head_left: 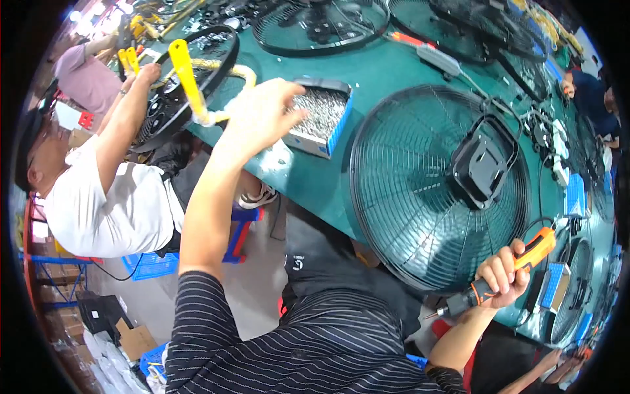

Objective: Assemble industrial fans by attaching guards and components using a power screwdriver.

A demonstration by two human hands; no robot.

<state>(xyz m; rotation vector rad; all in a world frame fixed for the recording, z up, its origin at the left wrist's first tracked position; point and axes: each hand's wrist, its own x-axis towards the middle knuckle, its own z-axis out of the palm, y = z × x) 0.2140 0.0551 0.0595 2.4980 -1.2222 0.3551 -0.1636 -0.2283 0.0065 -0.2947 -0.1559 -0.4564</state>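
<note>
My right hand [502, 279] is wrapped round an orange and black electric screwdriver [535, 249], its bit pointing down and left, beside the rim of a black fan grille. That round wire fan grille [413, 190] lies on the green table in front of me, with a black square bracket [485, 167] at its centre. My left hand [262, 115] is raised with its fingers apart at the left side of a blue and white box [338, 131] full of small metal screws [321, 108]. I see nothing between those fingers.
A yellow handle-shaped part [187, 75] with a pale yellow cord stands left of my hand. A co-worker in a white shirt [121, 217] sits at the left, holding another fan grille [203, 85]. More fan grilles [321, 26] and a power strip [559, 151] occupy the green table [315, 184].
</note>
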